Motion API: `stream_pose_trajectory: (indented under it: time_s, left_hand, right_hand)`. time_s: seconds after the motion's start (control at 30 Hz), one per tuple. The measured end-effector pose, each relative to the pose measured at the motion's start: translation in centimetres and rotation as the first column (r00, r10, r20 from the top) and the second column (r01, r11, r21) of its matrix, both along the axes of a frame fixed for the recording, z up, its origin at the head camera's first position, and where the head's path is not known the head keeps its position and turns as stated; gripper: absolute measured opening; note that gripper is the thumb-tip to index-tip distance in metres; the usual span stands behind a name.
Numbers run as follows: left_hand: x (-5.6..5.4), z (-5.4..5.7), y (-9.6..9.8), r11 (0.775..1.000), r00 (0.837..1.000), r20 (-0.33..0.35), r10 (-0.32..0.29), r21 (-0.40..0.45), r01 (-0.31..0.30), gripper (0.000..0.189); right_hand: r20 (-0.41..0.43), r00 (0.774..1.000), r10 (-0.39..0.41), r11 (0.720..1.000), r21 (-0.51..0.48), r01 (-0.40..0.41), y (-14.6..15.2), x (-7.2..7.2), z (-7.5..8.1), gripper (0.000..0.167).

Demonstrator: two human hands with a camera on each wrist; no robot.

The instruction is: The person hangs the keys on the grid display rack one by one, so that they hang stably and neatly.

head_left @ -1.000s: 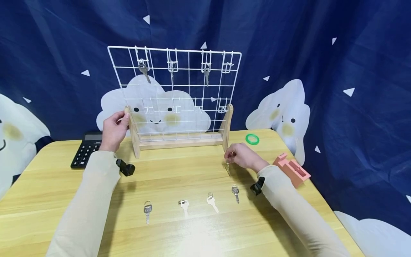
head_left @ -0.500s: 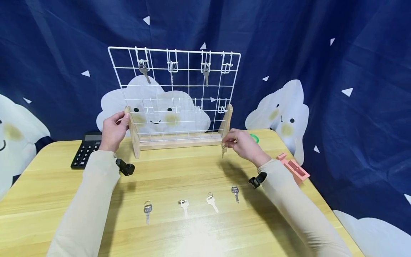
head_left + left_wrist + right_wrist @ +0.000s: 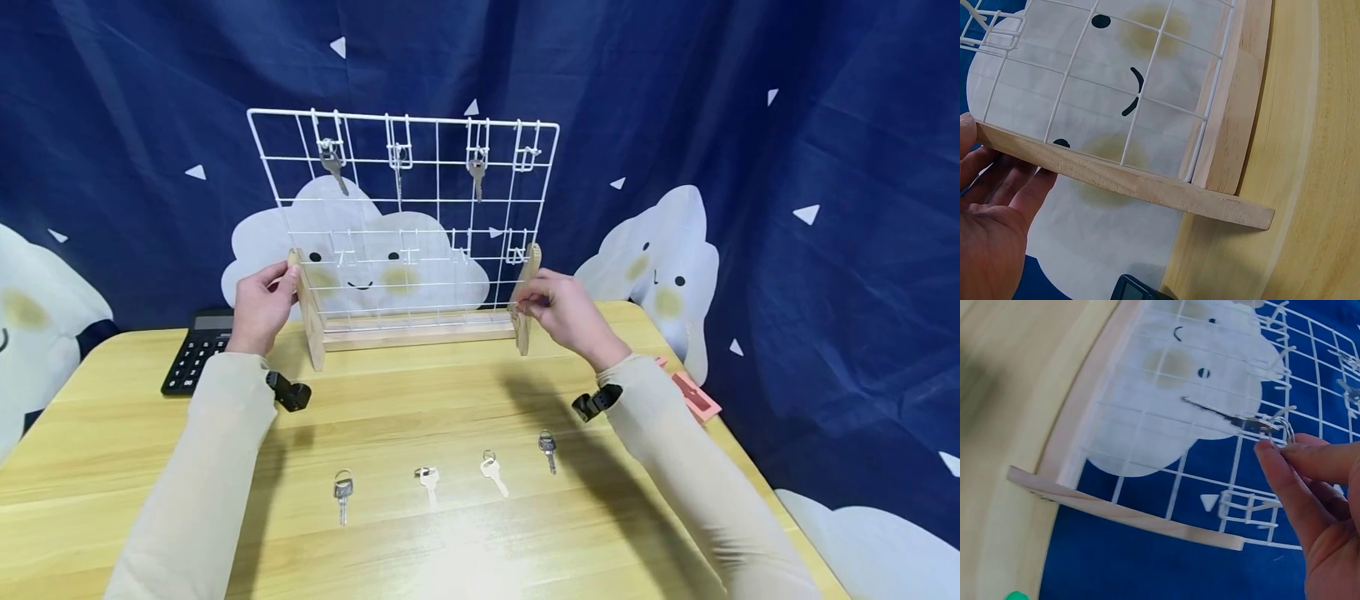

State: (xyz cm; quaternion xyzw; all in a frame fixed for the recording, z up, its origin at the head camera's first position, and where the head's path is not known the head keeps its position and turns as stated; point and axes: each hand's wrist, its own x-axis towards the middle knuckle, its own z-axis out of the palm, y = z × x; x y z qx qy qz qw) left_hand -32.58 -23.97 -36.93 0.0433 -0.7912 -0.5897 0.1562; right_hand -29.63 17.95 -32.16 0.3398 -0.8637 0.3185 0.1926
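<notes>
My left hand (image 3: pixel 262 307) grips the left wooden upright (image 3: pixel 1085 167) of a white wire grid rack (image 3: pixel 438 200). Close to the rack's right upright, my right hand (image 3: pixel 564 312) pinches a key (image 3: pixel 1250 424) by its split ring (image 3: pixel 1286 432); the key points away from the fingertips, clear of the tabletop. Three keys hang from the upper hooks, among them one at the right (image 3: pixel 477 173). The upper right hook (image 3: pixel 527 157) carries no key, and neither do the lower hooks, such as the rightmost (image 3: pixel 516 254).
Several ringed keys lie in a row on the wooden table, from the leftmost key (image 3: pixel 342 495) to the rightmost key (image 3: pixel 548 452). A black calculator (image 3: pixel 197 358) sits left of the rack. A pink holder (image 3: pixel 696 396) stands at the right edge, partly behind the forearm. A green ring (image 3: pixel 1016 595) barely shows.
My right hand has lifted the key off the table area and moved up and slightly left beside the right upright. The left hand has kept its grip on the rack.
</notes>
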Motion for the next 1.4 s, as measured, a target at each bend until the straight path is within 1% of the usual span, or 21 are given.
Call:
stream_pose_trajectory:
  time_s: [0.13,0.23,0.3,0.43,0.57,0.73,0.83,1.0,1.2,1.4]
  left_hand:
    - [0.0,-0.1,-0.1,1.000,1.000,-0.003,-0.004,0.010,0.004,0.054]
    - [0.1,-0.1,-0.1,1.000,1.000,0.004,-0.002,0.008,0.001,0.054]
    - [0.2,0.0,-0.1,1.000,1.000,0.010,0.003,0.009,-0.003,0.054]
    - [0.2,0.1,-0.1,1.000,0.999,0.029,0.017,-0.009,-0.017,0.055]
    - [0.2,0.1,0.0,1.000,0.999,0.030,0.023,-0.009,-0.022,0.054]
    - [0.2,0.2,-0.1,1.000,1.000,0.018,0.017,-0.016,-0.017,0.055]
    - [0.2,0.2,-0.1,1.000,1.000,0.010,0.014,-0.019,-0.014,0.056]
    - [0.2,0.2,0.0,1.000,1.000,0.010,0.009,-0.006,-0.009,0.054]
    - [0.3,0.1,0.0,1.000,1.000,0.001,-0.003,-0.001,0.003,0.054]
    - [0.3,0.1,0.1,1.000,1.000,0.007,0.001,-0.007,-0.001,0.054]
  right_hand:
    - [-0.046,0.999,-0.010,0.999,-0.046,0.008,-0.2,-0.1,1.5,0.012]
    - [-0.101,0.994,-0.047,0.997,-0.060,0.041,-0.1,-0.2,2.9,0.013]
    - [-0.123,0.990,-0.069,0.995,-0.080,0.060,0.0,-0.2,3.9,0.015]
    - [-0.133,0.985,-0.107,0.989,-0.115,0.092,0.0,-0.1,5.9,0.015]
    - [-0.129,0.983,-0.131,0.983,-0.145,0.112,0.1,-0.3,7.4,0.014]
    - [-0.128,0.982,-0.138,0.973,-0.201,0.111,0.0,-0.7,8.8,0.014]
    - [-0.147,0.975,-0.165,0.969,-0.210,0.132,-0.2,-0.9,9.6,0.014]
    - [-0.184,0.955,-0.231,0.953,-0.239,0.184,-0.6,-1.3,10.8,0.013]
    - [-0.210,0.940,-0.267,0.920,-0.345,0.185,-1.2,-2.0,11.9,0.012]
    - [-0.219,0.912,-0.347,0.903,-0.341,0.262,-1.4,-2.6,12.8,0.008]
